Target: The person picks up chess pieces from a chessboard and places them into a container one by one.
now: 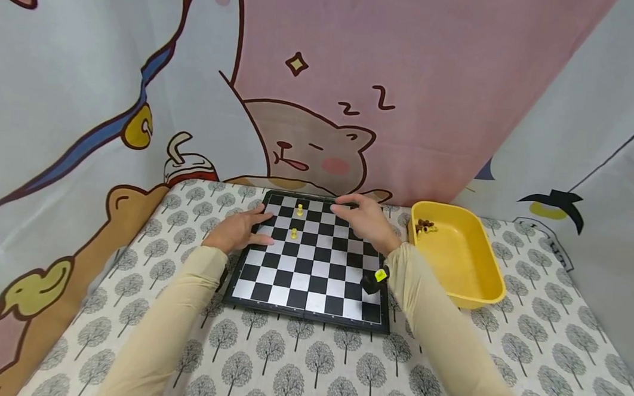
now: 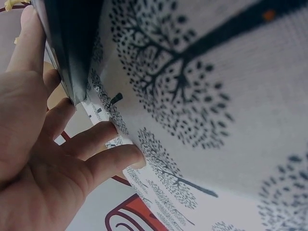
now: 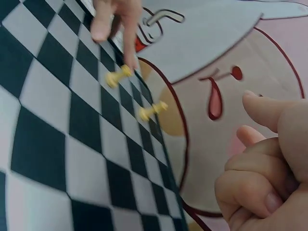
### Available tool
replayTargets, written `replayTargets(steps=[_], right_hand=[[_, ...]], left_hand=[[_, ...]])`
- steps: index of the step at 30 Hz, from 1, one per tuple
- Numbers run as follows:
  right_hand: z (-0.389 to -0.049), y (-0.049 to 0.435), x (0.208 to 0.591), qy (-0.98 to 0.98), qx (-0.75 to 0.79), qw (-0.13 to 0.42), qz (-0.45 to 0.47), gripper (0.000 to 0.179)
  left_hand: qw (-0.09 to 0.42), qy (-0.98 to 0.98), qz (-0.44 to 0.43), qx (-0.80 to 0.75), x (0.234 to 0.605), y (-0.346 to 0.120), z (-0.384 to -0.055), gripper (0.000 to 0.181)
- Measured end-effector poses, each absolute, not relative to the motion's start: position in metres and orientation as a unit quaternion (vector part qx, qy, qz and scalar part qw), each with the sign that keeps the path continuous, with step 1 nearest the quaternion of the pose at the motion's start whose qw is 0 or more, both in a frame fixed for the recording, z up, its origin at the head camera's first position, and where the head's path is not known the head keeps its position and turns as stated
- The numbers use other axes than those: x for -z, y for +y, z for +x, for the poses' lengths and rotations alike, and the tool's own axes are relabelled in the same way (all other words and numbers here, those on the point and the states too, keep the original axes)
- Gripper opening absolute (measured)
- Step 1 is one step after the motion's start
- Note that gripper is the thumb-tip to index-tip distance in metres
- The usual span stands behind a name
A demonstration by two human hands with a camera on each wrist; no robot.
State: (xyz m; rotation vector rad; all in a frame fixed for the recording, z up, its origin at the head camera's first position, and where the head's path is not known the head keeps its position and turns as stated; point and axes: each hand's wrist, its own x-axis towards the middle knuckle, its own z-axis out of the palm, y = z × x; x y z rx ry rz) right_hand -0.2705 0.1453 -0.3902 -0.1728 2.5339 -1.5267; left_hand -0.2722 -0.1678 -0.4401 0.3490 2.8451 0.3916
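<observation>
A black-and-white chessboard [image 1: 306, 268] lies on the cloth. Two yellow chess pawns stand toward its far left: one pawn [image 1: 299, 209] near the far edge, the other pawn [image 1: 293, 234] closer. At the board's left edge is my left hand [image 1: 236, 229], fingers spread; the left wrist view shows its fingertips [image 2: 65, 106] against the dark rim. My right hand [image 1: 368, 221] hovers over the far right part of the board. In the right wrist view its thumb and index finger stand apart, the other fingers are loosely curled, and nothing shows between them.
Right of the board stands a yellow plastic basin [image 1: 454, 298] with several brown and yellow chess pieces [image 1: 425, 226] in its far left corner. A tree-print cloth [image 1: 319, 362] covers the table. Behind hangs a cartoon-printed curtain [image 1: 420, 78]. A black device [image 1: 372, 281] sits at my right wrist.
</observation>
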Motion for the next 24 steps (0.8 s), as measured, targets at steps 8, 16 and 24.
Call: replayTargets(steps=[8, 16, 24], right_hand=[[-0.268, 0.113, 0.403, 0.823, 0.549, 0.112, -0.091, 0.036], [-0.266, 0.086, 0.424, 0.816, 0.551, 0.138, -0.107, 0.048], [-0.265, 0.074, 0.443, 0.782, 0.589, 0.192, -0.071, 0.045]], left_hand=[[0.129, 0.975, 0.119, -0.134, 0.439, -0.168, -0.274, 0.086], [0.128, 0.975, 0.119, -0.135, 0.438, -0.170, -0.274, 0.086], [0.132, 0.975, 0.118, -0.138, 0.437, -0.169, -0.273, 0.087]])
